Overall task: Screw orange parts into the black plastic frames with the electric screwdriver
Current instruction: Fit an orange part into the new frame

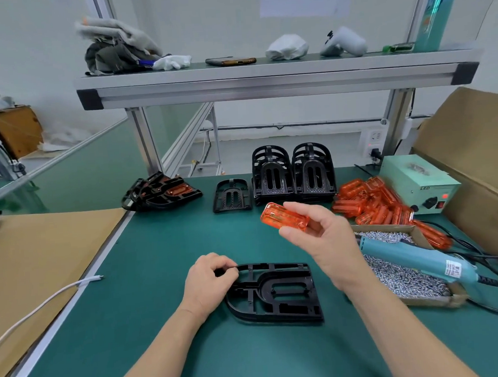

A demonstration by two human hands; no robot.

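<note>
A black plastic frame (pixel 280 294) lies flat on the green mat in front of me. My left hand (pixel 208 281) pinches its upper left corner. My right hand (pixel 318 239) holds a clear orange part (pixel 281 217) in the air above and behind the frame, gripped between thumb and fingers. The light blue electric screwdriver (pixel 415 258) lies to the right, across a cardboard tray of small silver screws (pixel 408 280). A heap of orange parts (pixel 374 201) sits behind that tray.
Two stacks of black frames (pixel 293 171) stand at the back, a single frame (pixel 232 195) beside them, and frames fitted with orange parts (pixel 160 190) to the left. A green power box (pixel 419 183), cardboard boxes (pixel 473 151), brown cardboard (pixel 42 259) with a white cable (pixel 45 302).
</note>
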